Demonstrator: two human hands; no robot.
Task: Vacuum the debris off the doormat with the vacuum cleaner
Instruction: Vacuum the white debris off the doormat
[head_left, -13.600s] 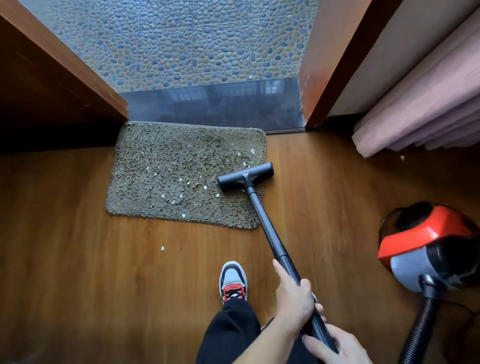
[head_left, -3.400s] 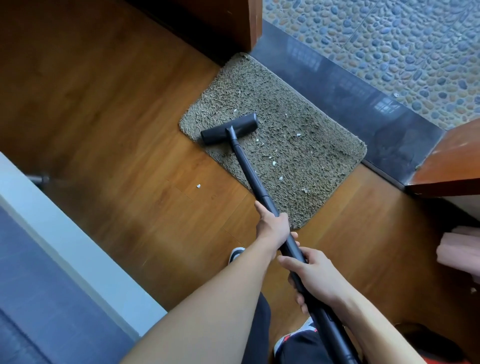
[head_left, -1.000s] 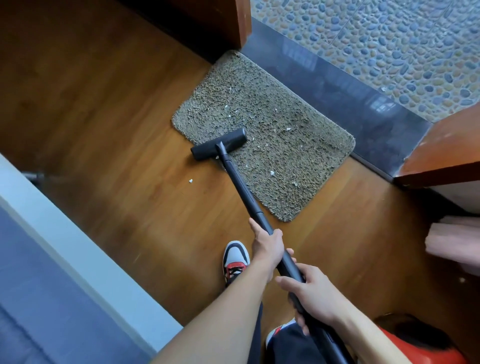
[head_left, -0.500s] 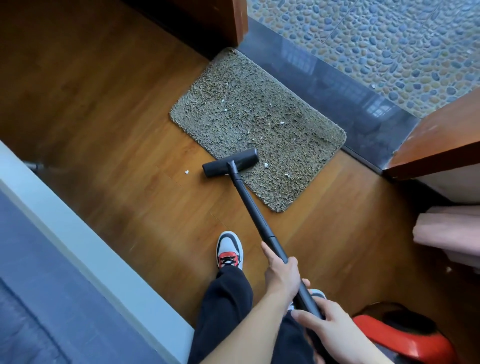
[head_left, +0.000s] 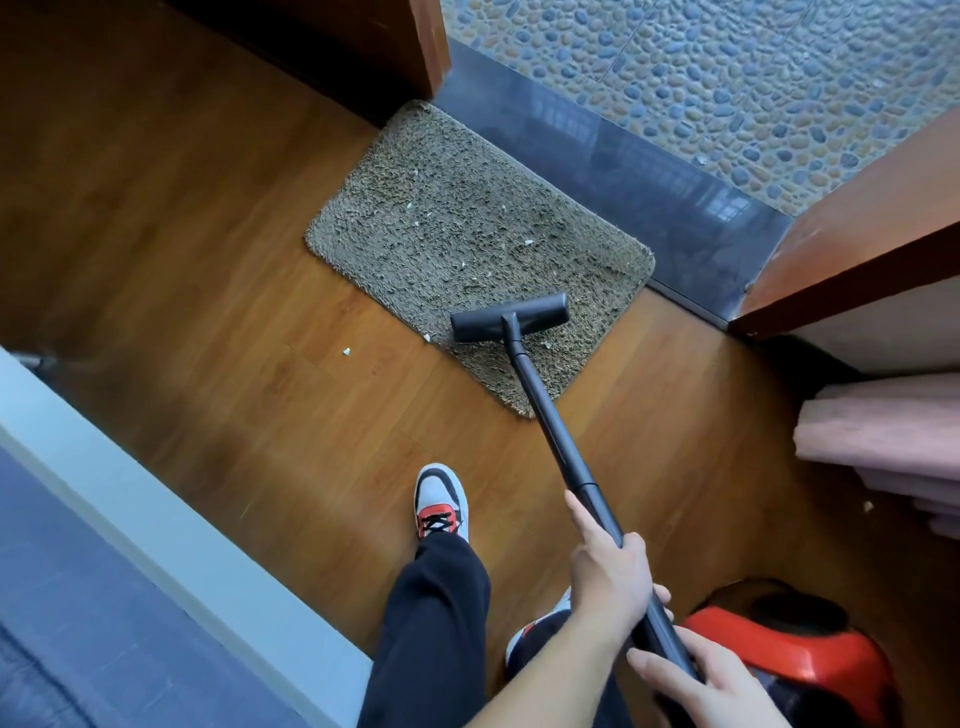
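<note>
I see my left hand (head_left: 608, 571) wrapped round the black wand (head_left: 550, 415) of the vacuum cleaner, just below its collar, with the forefinger laid straight along the tube. My right hand (head_left: 711, 686) grips the same wand lower down, close to the bottom edge of the view, fingers curled over it. The wand slopes away from me to the black floor head (head_left: 509, 317), which lies flat on the near part of the shaggy brown doormat (head_left: 467, 249), close to its near edge. The doormat lies on the wooden floor (head_left: 208, 312), its far side against the dark polished threshold (head_left: 649, 176), with pebble tiles (head_left: 727, 78) beyond. Small white scraps of debris (head_left: 529, 242) are scattered over the pile past the head, one sits at the mat's edge just beside the head's left end, and one lone scrap (head_left: 346, 352) lies on the boards to the left of the mat. The red vacuum canister (head_left: 800, 654) sits on the floor by my right hand. My grey, black and red sneaker (head_left: 440, 504) is planted near the wand, and folded pink curtain (head_left: 883, 431) hangs at the right.
</note>
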